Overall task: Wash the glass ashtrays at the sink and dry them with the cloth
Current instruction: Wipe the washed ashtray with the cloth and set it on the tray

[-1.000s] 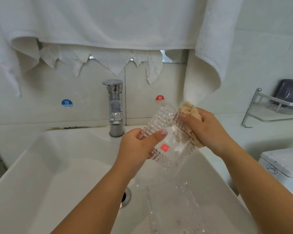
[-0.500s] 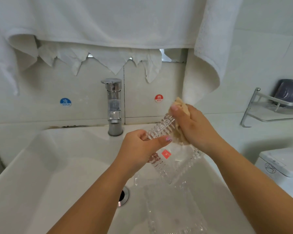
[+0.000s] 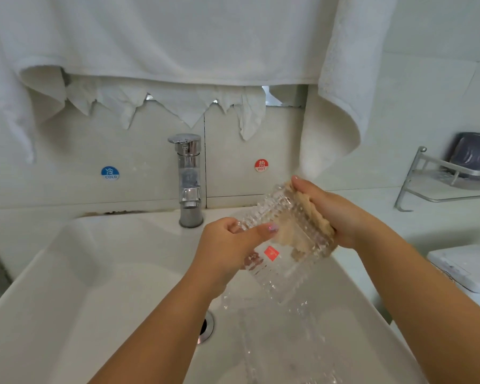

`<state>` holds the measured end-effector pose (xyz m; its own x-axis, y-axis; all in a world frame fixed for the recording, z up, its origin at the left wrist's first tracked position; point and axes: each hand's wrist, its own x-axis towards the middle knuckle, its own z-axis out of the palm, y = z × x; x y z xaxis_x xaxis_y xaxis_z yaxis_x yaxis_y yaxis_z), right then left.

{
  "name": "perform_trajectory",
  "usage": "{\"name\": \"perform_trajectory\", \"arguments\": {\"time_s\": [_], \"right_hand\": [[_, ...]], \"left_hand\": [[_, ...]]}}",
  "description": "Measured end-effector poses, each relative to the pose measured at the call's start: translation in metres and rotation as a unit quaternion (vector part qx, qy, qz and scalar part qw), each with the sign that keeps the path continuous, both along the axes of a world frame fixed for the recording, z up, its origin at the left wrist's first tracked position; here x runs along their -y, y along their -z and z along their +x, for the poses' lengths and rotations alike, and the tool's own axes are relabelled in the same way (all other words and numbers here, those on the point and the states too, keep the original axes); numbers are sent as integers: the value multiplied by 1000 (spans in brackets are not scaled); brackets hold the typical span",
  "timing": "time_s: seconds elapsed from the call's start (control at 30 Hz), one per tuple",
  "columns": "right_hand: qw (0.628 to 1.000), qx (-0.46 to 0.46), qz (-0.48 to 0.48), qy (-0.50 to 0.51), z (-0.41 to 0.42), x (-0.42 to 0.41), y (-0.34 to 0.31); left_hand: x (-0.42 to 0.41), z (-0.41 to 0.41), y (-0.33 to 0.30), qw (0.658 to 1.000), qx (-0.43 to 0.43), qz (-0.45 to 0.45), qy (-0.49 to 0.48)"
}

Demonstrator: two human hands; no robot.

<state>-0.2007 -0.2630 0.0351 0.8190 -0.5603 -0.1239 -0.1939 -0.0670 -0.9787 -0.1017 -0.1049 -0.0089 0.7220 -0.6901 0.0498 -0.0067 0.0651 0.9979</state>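
A chrome tap [image 3: 189, 178] stood at the back edge of the white sink [image 3: 67, 273]. Over the basin, the left hand [image 3: 227, 245] had its grip curled round a ribbed glass ashtray [image 3: 283, 239], thumb across the face. The right hand [image 3: 341, 217] pinched a beige cloth [image 3: 311, 217] against the ashtray's right side. A second glass ashtray [image 3: 283, 350] lay in the basin's near right corner.
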Motion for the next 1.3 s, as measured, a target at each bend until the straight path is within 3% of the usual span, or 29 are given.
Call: {"name": "perform_trajectory", "arguments": {"time_s": [0.17,0.27,0.37,0.47,0.63,0.7,0.8,0.9,0.97,1.13,1.23,1.3], "right_hand": [[972,158,168,39,-6,-2,22],[950,170,234,116,2,-8,26],[942,146,239,182,1,-5,22],[953,104,234,163,0,-6,24],[963,116,196,144,4,-18,25],[971,130,117,165,4,-20,22],[958,168,-117,203,5,-36,23],[894,169,-394,129,1,-54,39],[846,132,-509,82,-2,-62,47],[767,78,-637,17,3,-87,57],[760,75,-646,1,10,-82,51],[777,85,-624,13,14,-75,44]], "left_hand": [[2,2,0,991,-130,-20,-32],[4,-6,4,986,-165,-18,5],[0,-6,-1,979,-176,32,99],[-5,-2,-5,969,-171,69,162],[4,-4,2,984,-157,82,20],[6,-5,3,986,-148,78,-18],[5,-6,2,984,-162,56,-47],[4,-4,0,984,-166,33,-59],[4,-3,-1,984,-161,27,-76],[-1,-7,-11,979,-181,3,-89],[-2,-9,-16,982,-160,-5,-103],[-1,-10,-14,987,-108,-10,-120]]}}
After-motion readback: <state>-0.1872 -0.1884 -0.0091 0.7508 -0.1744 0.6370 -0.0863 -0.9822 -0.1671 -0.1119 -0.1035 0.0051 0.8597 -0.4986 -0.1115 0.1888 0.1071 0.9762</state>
